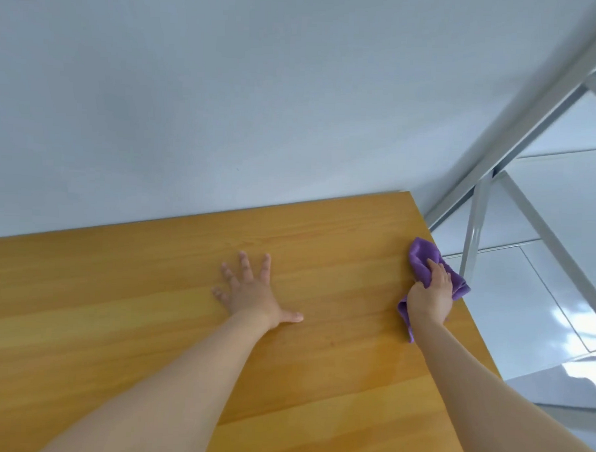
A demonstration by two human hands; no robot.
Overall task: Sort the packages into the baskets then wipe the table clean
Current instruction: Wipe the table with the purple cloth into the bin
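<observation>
A wooden table (149, 304) with a yellow-orange top fills the lower part of the view. My right hand (432, 295) presses a crumpled purple cloth (423, 257) onto the table at its right edge, and part of the cloth hangs over that edge. My left hand (251, 292) lies flat on the tabletop near the middle, fingers spread, holding nothing. No packages or baskets are in view.
A pale wall (227, 103) runs along the table's far edge. Beyond the right edge stands a grey metal frame (478, 213) on a glossy white tiled floor (542, 305).
</observation>
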